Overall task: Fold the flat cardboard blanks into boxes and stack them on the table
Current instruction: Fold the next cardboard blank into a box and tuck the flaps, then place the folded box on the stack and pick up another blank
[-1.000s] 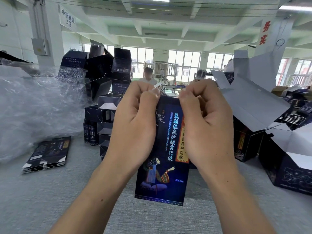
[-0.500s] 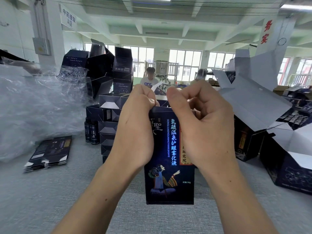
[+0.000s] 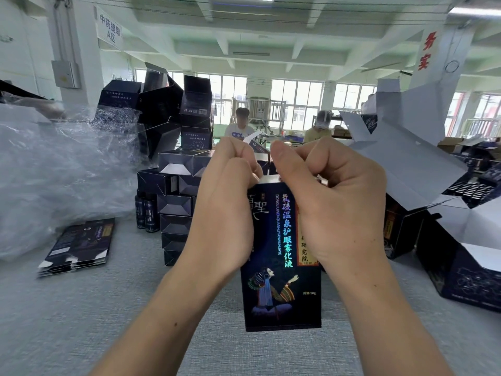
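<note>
Box in hand: dark blue printed cardboard box [image 3: 282, 253], upright, held over the near middle of the grey fabric-covered worktop [image 3: 81, 321]; already opened out from flat; bottom closure impossible to tell.
Hands: left hand [image 3: 227, 202] and right hand [image 3: 333, 204] close together at the top end, fingers of both curled onto the box and pinching its top flaps; small white flap [image 3: 250, 138] sticking up by the left fingertips.
Done: column of folded dark boxes [image 3: 176, 210] stacked at far centre-left, more piled on top.
Left: top end of this box probably to be tucked shut, then added to the stack; thin pile of flat dark blanks [image 3: 78, 246] waiting at near left.
Edges: crumpled clear plastic wrap [image 3: 54, 172] crowding the left; large open dark cartons with white flaps [image 3: 461, 267] on the right.
Open room: bare lane from near middle toward the stack; two small dark bottles [image 3: 147, 213] just left of its foot.
</note>
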